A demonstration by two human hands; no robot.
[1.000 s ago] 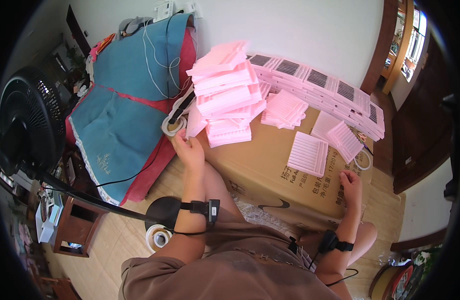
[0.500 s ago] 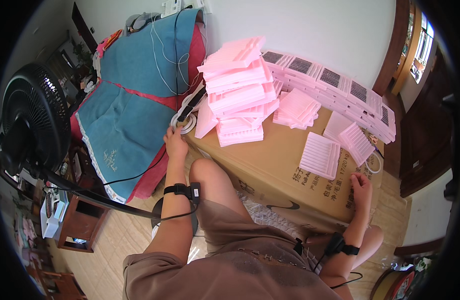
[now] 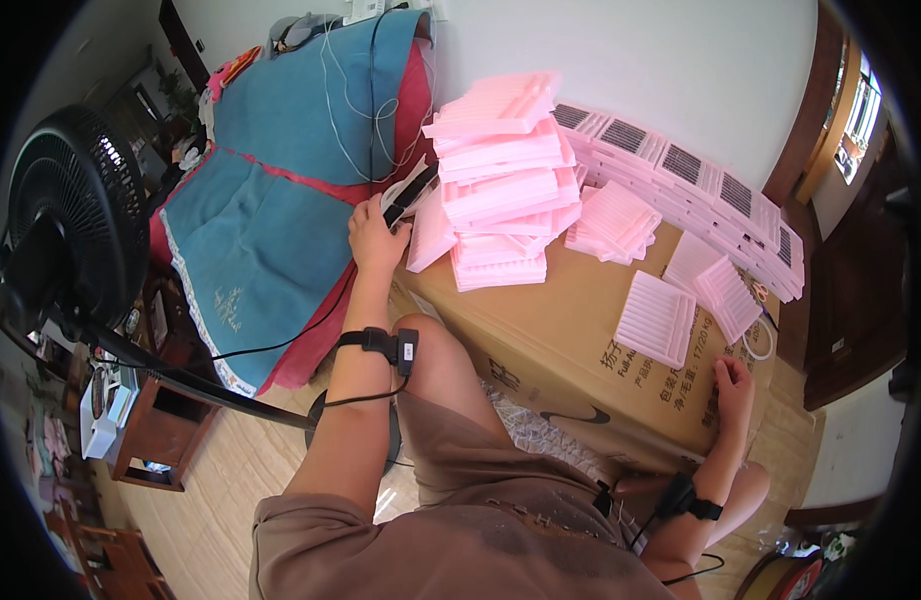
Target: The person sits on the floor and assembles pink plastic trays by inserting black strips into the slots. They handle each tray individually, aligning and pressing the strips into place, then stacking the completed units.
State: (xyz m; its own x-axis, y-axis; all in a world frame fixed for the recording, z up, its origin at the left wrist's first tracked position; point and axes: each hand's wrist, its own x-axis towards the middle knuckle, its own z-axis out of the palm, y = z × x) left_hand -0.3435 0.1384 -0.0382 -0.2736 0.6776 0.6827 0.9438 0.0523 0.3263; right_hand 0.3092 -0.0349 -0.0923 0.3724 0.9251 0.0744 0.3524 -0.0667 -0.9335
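Left fingers (image 3: 361, 216) arched at black bar (image 3: 412, 191); right fingers (image 3: 722, 372) curled closed.
Left grip: could not tell. Bar lay at left end of cardboard box (image 3: 550, 290), beside pink slatted trays (image 3: 502, 192); a sideways hand knock risked toppling their uneven stack.

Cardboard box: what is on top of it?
On the cardboard box are a tall pile of pink trays, a smaller pile and loose trays nearer the right hand, with grilled pink pieces farther back. The surface beneath the trays is covered.
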